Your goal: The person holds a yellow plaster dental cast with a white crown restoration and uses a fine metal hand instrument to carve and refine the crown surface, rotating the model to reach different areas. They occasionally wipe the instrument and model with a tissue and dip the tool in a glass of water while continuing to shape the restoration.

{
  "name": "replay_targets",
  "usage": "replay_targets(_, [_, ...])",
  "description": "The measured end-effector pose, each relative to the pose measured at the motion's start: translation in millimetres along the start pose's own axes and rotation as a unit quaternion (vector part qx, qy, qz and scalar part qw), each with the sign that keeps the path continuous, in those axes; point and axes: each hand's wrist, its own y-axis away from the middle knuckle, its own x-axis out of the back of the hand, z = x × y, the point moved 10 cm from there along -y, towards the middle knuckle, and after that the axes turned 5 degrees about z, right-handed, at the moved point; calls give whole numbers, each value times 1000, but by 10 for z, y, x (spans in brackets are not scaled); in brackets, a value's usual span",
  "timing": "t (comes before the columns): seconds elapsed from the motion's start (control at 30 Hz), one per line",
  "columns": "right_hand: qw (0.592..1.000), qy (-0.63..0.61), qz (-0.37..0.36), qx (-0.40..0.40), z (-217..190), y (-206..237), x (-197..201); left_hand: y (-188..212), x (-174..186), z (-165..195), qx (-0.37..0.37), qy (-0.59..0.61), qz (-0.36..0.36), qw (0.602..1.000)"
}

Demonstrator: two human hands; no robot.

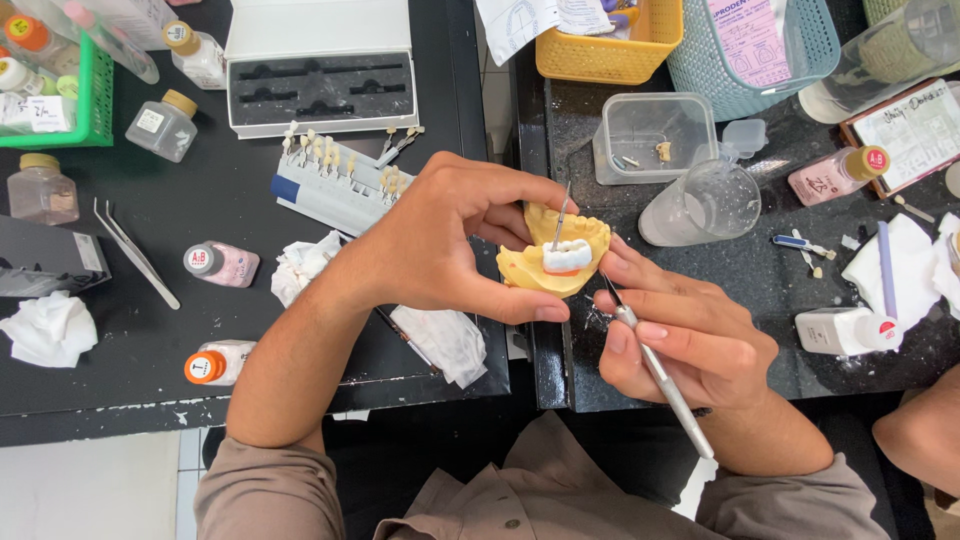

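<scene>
Black worktop (150, 350), left of frame: metal tweezers (135, 252), small bottles, crumpled tissue (48, 330). Centre: left hand (440, 240) closed around yellow dental cast (555, 255) with white teeth, thin pin between its fingers, probably a second tool. Right of centre: right hand (680, 345) pinches metal instrument (660, 375), tip at cast edge. Clear cup (705, 205) behind.

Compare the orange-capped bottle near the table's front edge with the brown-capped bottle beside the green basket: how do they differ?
The orange-capped bottle lies on its side; the brown-capped bottle stands upright. The orange-capped bottle looks white and opaque, while the brown-capped bottle is clear. Both are small labelled bottles on the black table, away from both hands.
</scene>
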Motion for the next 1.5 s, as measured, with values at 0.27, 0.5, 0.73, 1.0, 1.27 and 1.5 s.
replay_targets(0.27, [1000, -11, 0, 1, 8, 13, 6, -5, -2, 5, -4, -6, -3, 1000])
replay_targets(0.5, [1000, -3, -2, 3, -14, 12, -6, 14, -6, -11, -10, 9, -7, 1000])
replay_targets(0.73, [1000, -6, -4, 23, -40, -8, -28, 3, -14, -45, -19, 13, -16, 1000])
replay_targets(1.0, [999, -15, -14, 25, -80, -23, -61, 25, -27, -61, -36, 65, -35, 997])
replay_targets(1.27, [999, -9, -20, 36, -108, -37, -63, 22, -17, -28, -44, 64, -38, 996])
replay_targets(1.5, [999, 1, 6, 36, -57, -6, -28, 3, 27, 69, -61, -5, -1, 998])
